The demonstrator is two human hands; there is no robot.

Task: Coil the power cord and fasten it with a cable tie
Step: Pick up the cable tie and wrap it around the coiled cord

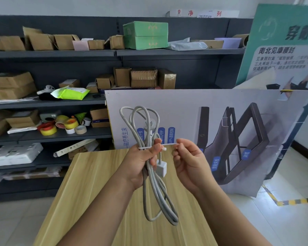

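Gripping the coiled power cord point(150, 176) in my left hand point(140, 164) above the table point(89, 183); right hand point(188, 162) pinches the cable tie point(156, 147) tail. Tie apparently looped around the bundle. Shelf boxes point(144, 78) look closed.

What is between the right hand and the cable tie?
Nothing visible. The right hand's fingers already pinch the tail of the tie, which wraps the cord held in the left hand.
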